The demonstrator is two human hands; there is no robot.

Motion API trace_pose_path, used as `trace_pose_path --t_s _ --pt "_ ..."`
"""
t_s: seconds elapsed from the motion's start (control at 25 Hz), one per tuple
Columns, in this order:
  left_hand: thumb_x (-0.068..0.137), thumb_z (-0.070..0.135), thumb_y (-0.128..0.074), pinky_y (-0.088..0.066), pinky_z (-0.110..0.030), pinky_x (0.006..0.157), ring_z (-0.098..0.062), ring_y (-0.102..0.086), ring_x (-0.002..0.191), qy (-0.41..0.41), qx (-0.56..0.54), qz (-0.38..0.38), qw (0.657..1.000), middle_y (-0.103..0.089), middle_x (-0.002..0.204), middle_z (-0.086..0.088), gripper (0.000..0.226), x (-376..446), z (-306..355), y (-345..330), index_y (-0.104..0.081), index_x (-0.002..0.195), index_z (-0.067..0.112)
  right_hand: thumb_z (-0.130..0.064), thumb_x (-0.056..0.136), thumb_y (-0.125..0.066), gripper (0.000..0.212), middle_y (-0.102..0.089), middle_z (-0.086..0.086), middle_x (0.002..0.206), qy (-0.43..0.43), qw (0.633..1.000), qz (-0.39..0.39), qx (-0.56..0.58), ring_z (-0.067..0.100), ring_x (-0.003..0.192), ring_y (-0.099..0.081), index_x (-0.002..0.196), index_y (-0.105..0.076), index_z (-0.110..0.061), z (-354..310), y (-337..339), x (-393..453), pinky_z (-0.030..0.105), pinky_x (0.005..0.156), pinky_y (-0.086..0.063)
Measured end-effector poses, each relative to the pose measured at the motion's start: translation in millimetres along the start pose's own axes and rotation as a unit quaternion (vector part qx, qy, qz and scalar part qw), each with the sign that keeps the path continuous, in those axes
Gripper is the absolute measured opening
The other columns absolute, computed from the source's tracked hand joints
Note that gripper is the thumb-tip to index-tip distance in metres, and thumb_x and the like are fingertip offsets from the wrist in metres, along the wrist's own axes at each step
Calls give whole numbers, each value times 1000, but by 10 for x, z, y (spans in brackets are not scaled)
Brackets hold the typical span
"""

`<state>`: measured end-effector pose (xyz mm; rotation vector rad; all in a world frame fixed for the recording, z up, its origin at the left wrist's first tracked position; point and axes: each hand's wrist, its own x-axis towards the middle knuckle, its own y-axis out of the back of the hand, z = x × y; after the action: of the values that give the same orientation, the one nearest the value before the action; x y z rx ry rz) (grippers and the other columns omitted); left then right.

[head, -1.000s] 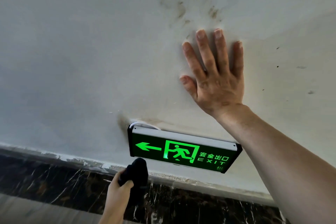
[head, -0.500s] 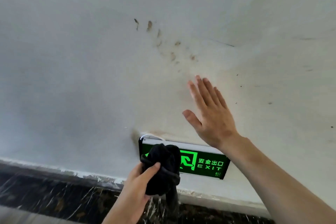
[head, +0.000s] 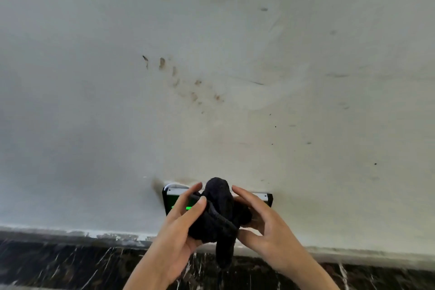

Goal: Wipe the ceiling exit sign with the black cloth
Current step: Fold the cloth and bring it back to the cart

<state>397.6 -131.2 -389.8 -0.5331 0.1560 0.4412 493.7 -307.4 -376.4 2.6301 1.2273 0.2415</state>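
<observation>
The green lit exit sign hangs from the white ceiling, low in the middle of the view, and is mostly hidden behind my hands and the cloth. A bunched black cloth is held up in front of the sign's face, with one end dangling down. My left hand grips the cloth from the left, thumb on top. On the cloth's right side, my right hand cups it, fingers curled around it.
The white ceiling fills most of the view, with brown smudges above the sign and a dark stain beside the sign's left end. A dark marble wall band with white veins runs along the bottom.
My right hand has left the ceiling and come down onto the cloth. My left hand has raised the cloth from below the sign up in front of it.
</observation>
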Motion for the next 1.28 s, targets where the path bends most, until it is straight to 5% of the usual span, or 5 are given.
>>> trace_pose_path --t_s 0.36,0.6,0.76,1.04,1.28 --pt "56 9 -95 -47 -55 107 -41 -58 125 10 40 -112 993 -65 131 -20 102 -864 1603 -858 -45 144 21 -26 68 -77 59 -65 -26 109 -49 996 72 -8 -2 102 -62 116 -56 -54 -2027 425 -207 17 80 -49" --pt "52 16 -85 -56 -31 62 -20 -68 71 -6 210 10 978 -73 78 -7 67 -1374 2841 -1488 -65 113 -1 -6 80 -71 12 -68 -5 69 -115 981 134 83 3 68 -62 78 -68 -17 -3408 764 -207 10 64 -46" --pt "48 34 -90 -56 -39 78 -31 -70 86 -12 194 55 979 -74 92 -17 70 -1731 3339 -1741 -68 106 1 -6 81 -71 5 -69 3 69 -142 965 145 166 19 74 -64 80 -67 -8 -4002 877 -237 35 76 -51" --pt "82 17 -70 -61 -49 81 -42 -68 110 -22 -63 85 994 -69 119 -26 46 -2295 3600 -1709 -61 124 1 -14 86 -66 9 -74 12 78 -193 918 128 323 26 74 -68 90 -66 -6 -4398 644 -278 34 62 -53" --pt "80 12 -73 -62 -45 79 -39 -69 109 -79 -94 155 980 -70 119 -21 47 -2643 3795 -1280 -60 124 4 7 67 -75 57 -74 20 103 -220 898 -63 377 41 83 -71 116 -59 -19 -4543 166 -199 47 68 -57"
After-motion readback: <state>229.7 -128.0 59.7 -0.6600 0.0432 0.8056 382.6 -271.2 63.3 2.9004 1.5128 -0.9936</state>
